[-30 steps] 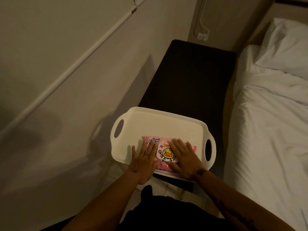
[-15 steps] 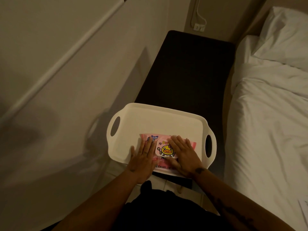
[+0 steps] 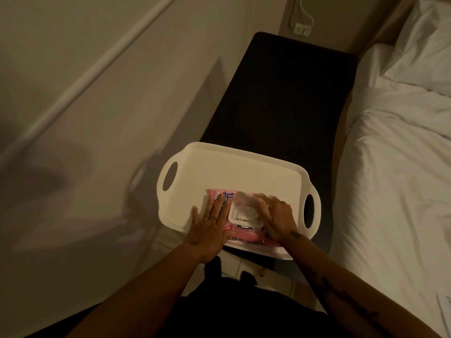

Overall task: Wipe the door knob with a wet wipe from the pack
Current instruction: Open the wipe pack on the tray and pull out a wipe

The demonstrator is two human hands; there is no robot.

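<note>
Nearest the camera, the person's two bare forearms reach forward over dark clothing to a pink pack of wet wipes (image 3: 246, 236) lying in the near part of a white tray (image 3: 219, 172). The left hand (image 3: 210, 228) lies flat and open on the left half of the pack, fingers spread, pressing it down without gripping. The right hand (image 3: 275, 215) rests on the right half with curled fingers at the pack's flip lid (image 3: 245, 196), which stands raised; whether the fingertips pinch the lid or only prop it cannot be told. Under the lid the white opening (image 3: 246, 213) shows a crumpled wipe.

The tray's near edge juts out past the front edge of the dark table (image 3: 280, 93), over a pale tiled floor (image 3: 246, 264). Its two cut-out handles sit at the left and right ends, the left one overhanging the table's side towards the wall. The far half of the tray is bare, and beyond it the tabletop runs on uncluttered to the back wall.

The beige wall (image 3: 85, 142) stands close on the left, crossed by a pale diagonal strip, with shadows cast on it. On the right a bed with white sheets (image 3: 395, 179) runs close beside the table, a pillow (image 3: 429, 45) at its far end. On the back wall a socket (image 3: 301, 29) holds a white cable. The room is dim.
</note>
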